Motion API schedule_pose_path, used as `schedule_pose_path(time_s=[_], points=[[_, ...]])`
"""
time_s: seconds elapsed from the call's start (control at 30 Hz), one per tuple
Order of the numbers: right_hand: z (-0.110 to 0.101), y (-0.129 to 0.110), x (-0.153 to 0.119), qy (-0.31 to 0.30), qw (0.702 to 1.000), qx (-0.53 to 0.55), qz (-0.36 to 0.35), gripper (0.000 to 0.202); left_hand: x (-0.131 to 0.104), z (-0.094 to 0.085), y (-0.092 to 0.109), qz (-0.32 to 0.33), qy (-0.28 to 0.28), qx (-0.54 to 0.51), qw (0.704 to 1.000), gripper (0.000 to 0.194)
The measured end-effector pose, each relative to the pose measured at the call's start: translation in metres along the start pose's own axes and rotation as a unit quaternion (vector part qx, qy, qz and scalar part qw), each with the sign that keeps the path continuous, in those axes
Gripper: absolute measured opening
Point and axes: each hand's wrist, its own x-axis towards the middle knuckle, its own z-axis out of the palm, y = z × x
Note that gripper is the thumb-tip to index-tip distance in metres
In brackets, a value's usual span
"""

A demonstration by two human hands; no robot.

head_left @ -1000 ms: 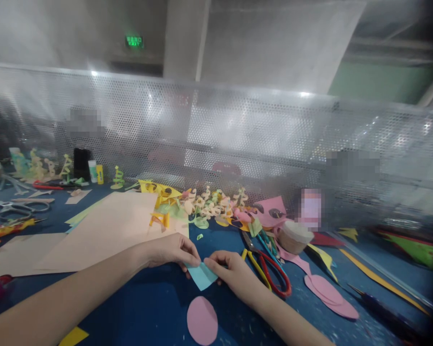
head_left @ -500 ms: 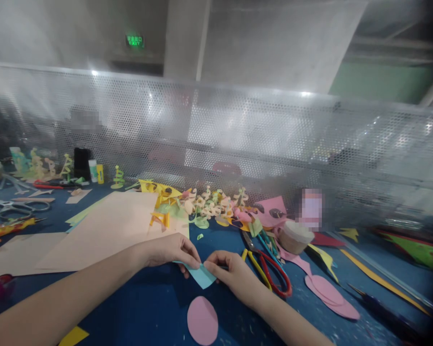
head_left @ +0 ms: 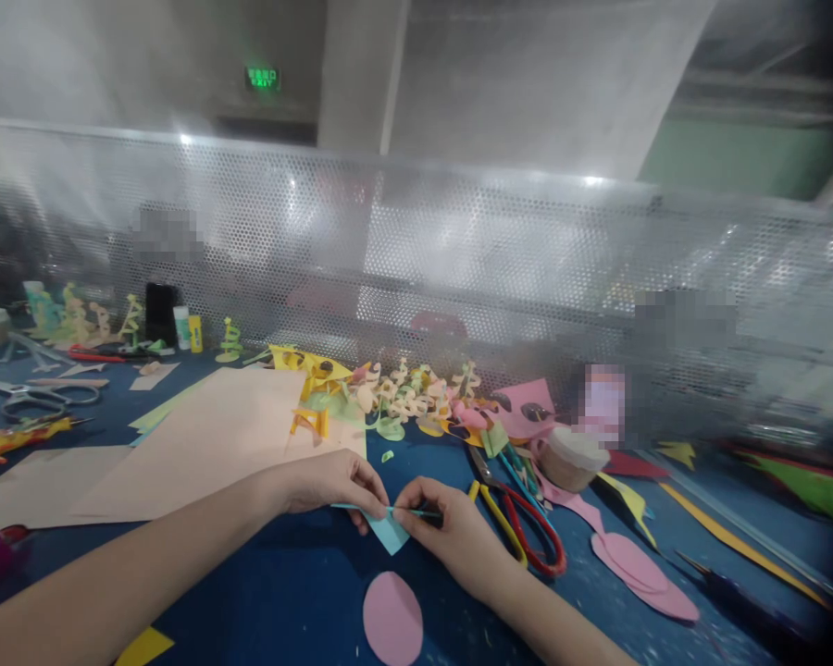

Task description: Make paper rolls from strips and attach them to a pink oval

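Between my two hands is a small piece of light blue paper (head_left: 391, 535), its lower corner pointing down toward me. My left hand (head_left: 351, 486) pinches it at the upper edge, and the rest of that edge runs thin behind the fingers. Close beside it, my right hand (head_left: 444, 518) pinches the same edge, fingertips almost touching those of the left. Below the hands a pink paper oval (head_left: 392, 618) lies flat on the blue table (head_left: 284, 592). Just right of my right hand lie scissors (head_left: 520, 518) with red and yellow handles.
Large pale paper sheets (head_left: 208, 435) spread at left. Curled paper figures (head_left: 403, 398) crowd the middle back, below a perforated metal screen (head_left: 444, 240). A lidded tub (head_left: 570, 460), pink ovals (head_left: 642, 573) and a pointed tool (head_left: 736, 592) lie right; grey scissors (head_left: 38, 398) lie left.
The blue paper's upper part has tilted back, so its edge now shows as a thin line either side of the fingertips. Both hands keep nearly the same place.
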Motion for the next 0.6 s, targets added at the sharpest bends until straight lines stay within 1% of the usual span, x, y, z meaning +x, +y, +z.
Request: schedule_pose_path(time_s=[0.1,0.17,0.3,0.37,0.47,0.6], points=[[0.0,-0.0007,0.0,0.007,1.0,-0.017,-0.01,0.009,0.0007,-0.0004,-0.0006,0.002,-0.001,-0.004,1.0,0.015],[-0.0007,-0.0005,0.0007,0.006,1.0,-0.011,-0.008,0.012,0.0015,-0.0006,-0.0013,0.005,0.001,-0.006,1.0,0.014],[-0.0033,0.0009,0.0024,-0.002,1.0,-0.006,0.022,0.033,0.003,-0.0008,-0.0036,0.013,0.005,-0.009,1.0,0.014],[-0.0046,0.0007,0.0026,-0.009,0.999,-0.014,0.029,0.039,0.0032,-0.001,-0.0048,0.017,0.005,-0.01,1.0,0.015],[-0.0056,-0.0007,0.0024,-0.017,0.999,-0.012,0.027,0.036,0.0028,-0.0015,-0.0059,0.021,0.006,-0.009,1.0,0.017],[-0.0058,-0.0004,0.0027,-0.009,1.0,0.004,0.029,0.03,0.0027,-0.0022,-0.0066,0.023,0.007,-0.007,1.0,0.018]])
